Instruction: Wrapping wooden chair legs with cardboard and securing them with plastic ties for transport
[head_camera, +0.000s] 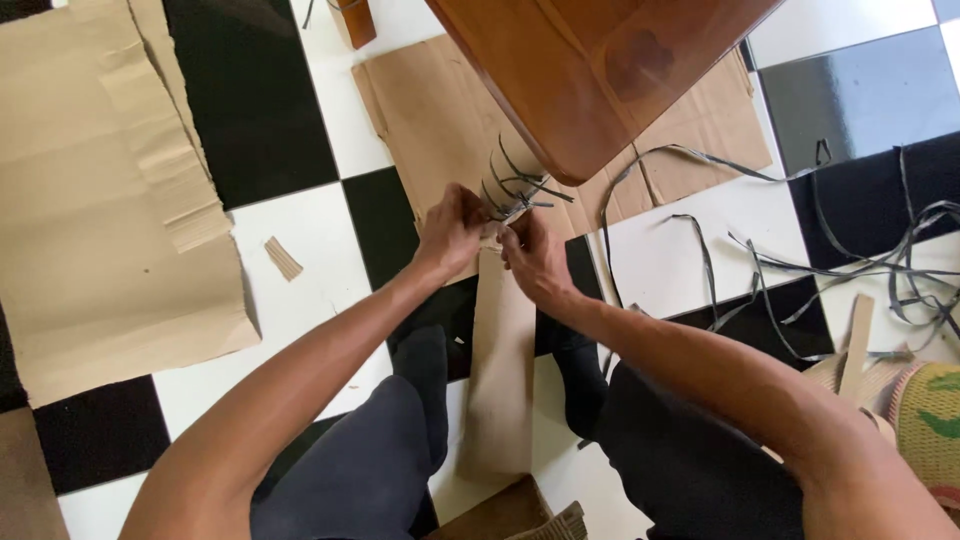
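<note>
Your left hand (452, 232) and right hand (535, 258) are both closed, pinching the thin dark plastic straps (512, 190) wound around a cardboard-wrapped wooden table leg (500, 350). The leg runs between your hands and back toward your knees. Just beyond your fingertips sits the glossy brown wooden tabletop (590, 70). More loose dark straps (860, 270) lie well to the right of your right hand; a large flat cardboard sheet (100, 220) lies far left.
</note>
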